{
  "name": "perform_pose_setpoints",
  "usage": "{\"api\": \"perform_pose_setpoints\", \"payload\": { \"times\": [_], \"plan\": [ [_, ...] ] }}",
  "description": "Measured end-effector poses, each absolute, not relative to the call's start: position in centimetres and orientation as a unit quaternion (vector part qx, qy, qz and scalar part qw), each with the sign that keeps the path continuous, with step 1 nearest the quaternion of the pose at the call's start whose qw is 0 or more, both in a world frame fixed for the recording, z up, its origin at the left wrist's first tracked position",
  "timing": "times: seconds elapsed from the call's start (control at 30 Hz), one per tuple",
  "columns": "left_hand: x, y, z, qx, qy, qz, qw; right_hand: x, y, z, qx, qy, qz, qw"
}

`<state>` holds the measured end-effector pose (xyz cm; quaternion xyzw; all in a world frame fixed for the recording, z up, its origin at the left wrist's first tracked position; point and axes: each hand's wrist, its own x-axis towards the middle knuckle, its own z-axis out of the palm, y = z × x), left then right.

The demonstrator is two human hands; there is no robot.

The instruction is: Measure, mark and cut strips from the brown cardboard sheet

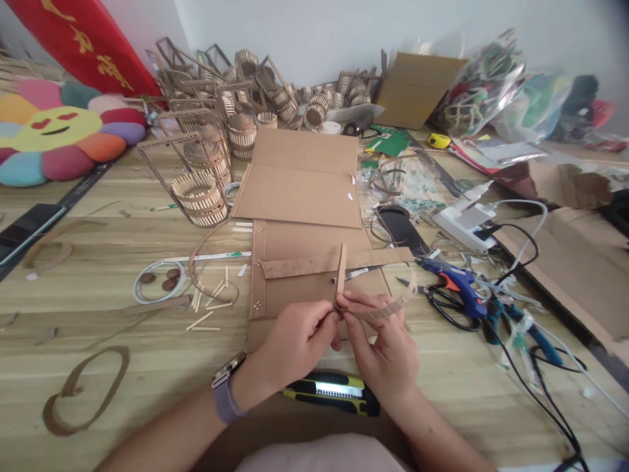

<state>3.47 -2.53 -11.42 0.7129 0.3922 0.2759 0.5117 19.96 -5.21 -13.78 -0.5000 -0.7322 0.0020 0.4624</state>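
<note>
Close together above the cardboard sheets, my left hand (pixel 307 334) and my right hand (pixel 386 347) are both closed, fingertips pinching a narrow brown cardboard strip (pixel 341 272). One end of the strip stands upright between the fingertips. A thin curled length (pixel 393 307) runs out over the right fingers; whether it is the same piece I cannot tell. On my left wrist is a watch (pixel 228 380). Below the hands lies a black and yellow utility knife (pixel 334 392). A long flat cardboard strip (pixel 295 264) and a pen (pixel 356 274) lie just beyond the fingers.
At right are scissors (pixel 447 303), a blue glue gun (pixel 457 285), pliers (pixel 535 334), cables and a power strip (pixel 464 223). To the left lie small wooden sticks (pixel 209 300) and a white ring (pixel 160 283). Small slatted buckets (pixel 200 196) stand behind, beside folded cardboard (pixel 302 190).
</note>
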Motion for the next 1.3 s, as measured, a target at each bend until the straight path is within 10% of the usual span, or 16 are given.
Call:
{"api": "perform_pose_setpoints", "payload": {
  "times": [0.27, 0.8, 1.3],
  "plan": [
    [3.2, -2.2, -11.2, 0.774, 0.338, 0.262, 0.467, 19.7, -5.3, -13.5, -0.521, -0.614, 0.167, 0.569],
    [3.4, -2.7, -10.8, 0.724, 0.402, 0.273, 0.49, 19.9, -5.1, -13.5, -0.46, -0.747, -0.028, 0.479],
    [2.7, -1.9, -11.3, 0.807, 0.322, 0.263, 0.42, 19.7, -5.0, -12.9, -0.488, -0.603, 0.228, 0.588]
  ]
}}
